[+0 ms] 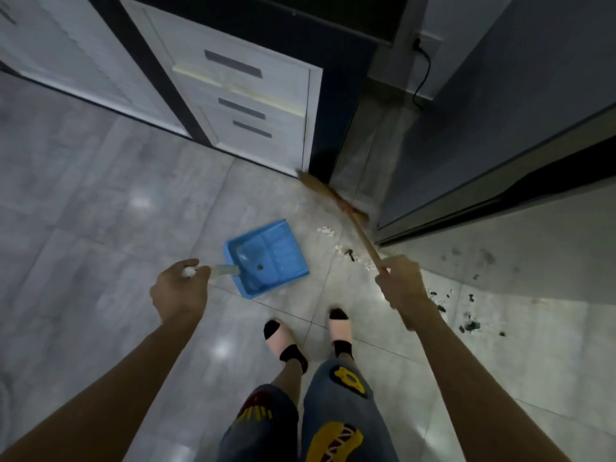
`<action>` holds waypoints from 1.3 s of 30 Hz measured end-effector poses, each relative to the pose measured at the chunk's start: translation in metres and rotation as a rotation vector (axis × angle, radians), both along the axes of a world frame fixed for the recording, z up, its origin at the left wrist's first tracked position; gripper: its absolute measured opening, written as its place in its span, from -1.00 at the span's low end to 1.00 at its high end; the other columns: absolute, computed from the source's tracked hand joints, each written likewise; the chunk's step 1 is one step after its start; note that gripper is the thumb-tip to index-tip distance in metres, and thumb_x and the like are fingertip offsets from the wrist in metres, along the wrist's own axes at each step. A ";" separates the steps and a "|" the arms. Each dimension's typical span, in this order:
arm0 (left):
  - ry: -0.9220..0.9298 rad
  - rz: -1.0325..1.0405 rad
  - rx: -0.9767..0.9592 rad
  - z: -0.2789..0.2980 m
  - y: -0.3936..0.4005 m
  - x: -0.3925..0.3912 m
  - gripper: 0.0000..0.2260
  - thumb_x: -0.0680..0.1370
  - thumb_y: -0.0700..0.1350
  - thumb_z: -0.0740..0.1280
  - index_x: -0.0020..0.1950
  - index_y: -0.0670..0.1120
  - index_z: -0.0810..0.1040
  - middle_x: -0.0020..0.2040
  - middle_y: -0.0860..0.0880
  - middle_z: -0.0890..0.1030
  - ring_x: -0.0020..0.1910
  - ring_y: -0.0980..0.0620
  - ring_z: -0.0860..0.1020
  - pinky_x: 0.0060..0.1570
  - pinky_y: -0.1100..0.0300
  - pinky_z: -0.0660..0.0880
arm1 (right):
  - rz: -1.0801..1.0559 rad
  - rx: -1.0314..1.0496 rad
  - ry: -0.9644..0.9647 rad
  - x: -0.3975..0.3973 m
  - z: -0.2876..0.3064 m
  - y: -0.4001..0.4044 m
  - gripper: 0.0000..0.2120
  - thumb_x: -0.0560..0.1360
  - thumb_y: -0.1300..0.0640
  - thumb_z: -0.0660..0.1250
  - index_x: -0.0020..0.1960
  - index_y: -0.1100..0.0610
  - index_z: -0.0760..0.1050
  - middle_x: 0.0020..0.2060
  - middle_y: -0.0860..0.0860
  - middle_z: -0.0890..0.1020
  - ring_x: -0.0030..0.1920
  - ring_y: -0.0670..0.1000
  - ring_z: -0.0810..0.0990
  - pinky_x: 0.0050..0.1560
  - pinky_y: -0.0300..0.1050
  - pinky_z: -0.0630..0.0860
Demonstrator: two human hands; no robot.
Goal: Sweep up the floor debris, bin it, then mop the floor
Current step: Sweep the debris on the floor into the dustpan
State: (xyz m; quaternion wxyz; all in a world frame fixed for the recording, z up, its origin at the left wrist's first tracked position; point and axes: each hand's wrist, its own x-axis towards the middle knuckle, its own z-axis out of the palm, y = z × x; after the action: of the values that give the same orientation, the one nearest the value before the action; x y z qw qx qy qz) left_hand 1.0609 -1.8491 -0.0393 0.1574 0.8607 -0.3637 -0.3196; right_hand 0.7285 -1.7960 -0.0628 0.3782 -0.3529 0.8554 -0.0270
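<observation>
My left hand [180,288] grips the pale handle of a blue dustpan [266,258], which rests on the grey tiled floor with its mouth towards the upper right and one dark bit inside. My right hand [400,281] holds the wooden stick of a broom [336,201]; its straw head lies on the floor by the cabinet corner. White crumbs [328,231] and a dark piece [349,253] lie between dustpan and broom. More black and white debris [466,323] is scattered right of my right hand.
A white drawer cabinet [253,108] stands ahead, with a dark gap and a cable [421,75] to its right. A grey appliance or door [483,155] fills the upper right. My feet in pink slippers [340,328] stand just below the dustpan.
</observation>
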 end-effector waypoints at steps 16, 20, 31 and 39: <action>-0.006 0.175 0.005 -0.003 0.079 -0.033 -0.73 0.48 -0.10 0.40 0.17 -0.09 0.64 -0.03 -0.19 0.69 -0.10 -0.14 0.66 0.04 -0.07 0.61 | 0.354 0.053 0.074 -0.042 -0.020 0.055 -0.69 0.45 0.30 0.25 0.16 0.15 0.57 0.02 0.18 0.62 -0.01 0.21 0.62 -0.19 -0.14 0.49; -0.017 0.266 -0.026 -0.003 0.101 -0.069 -0.73 0.47 -0.12 0.41 0.16 -0.11 0.64 0.00 -0.19 0.68 -0.11 -0.14 0.66 0.02 0.01 0.61 | 0.455 0.014 0.092 -0.072 -0.040 0.015 -0.67 0.50 0.27 0.24 0.23 0.13 0.56 0.08 0.21 0.63 0.09 0.25 0.59 0.00 -0.02 0.54; -0.095 0.359 0.011 -0.007 0.191 -0.142 -0.72 0.48 -0.06 0.38 0.17 -0.08 0.62 0.00 -0.19 0.68 -0.11 -0.17 0.65 0.00 -0.09 0.62 | 0.541 0.189 0.120 -0.139 -0.052 0.095 -0.75 0.55 0.19 0.25 0.22 0.12 0.48 0.15 0.12 0.60 0.17 0.18 0.59 0.10 -0.03 0.52; -0.053 0.341 0.048 -0.016 0.243 -0.155 -0.72 0.52 -0.08 0.36 0.20 -0.12 0.59 0.07 -0.20 0.65 -0.19 -0.06 0.61 -0.23 0.30 0.59 | 0.460 0.057 0.180 -0.167 -0.022 0.110 -0.69 0.44 0.18 0.25 0.16 0.08 0.57 -0.02 0.10 0.67 -0.02 0.18 0.66 -0.03 -0.06 0.56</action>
State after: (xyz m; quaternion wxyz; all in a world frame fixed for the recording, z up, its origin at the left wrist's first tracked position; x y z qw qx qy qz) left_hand 0.9058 -1.6063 -0.0556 0.1790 0.9215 -0.2088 -0.2741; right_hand 0.5611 -1.6862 -0.0845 0.3063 -0.5285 0.7833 0.1153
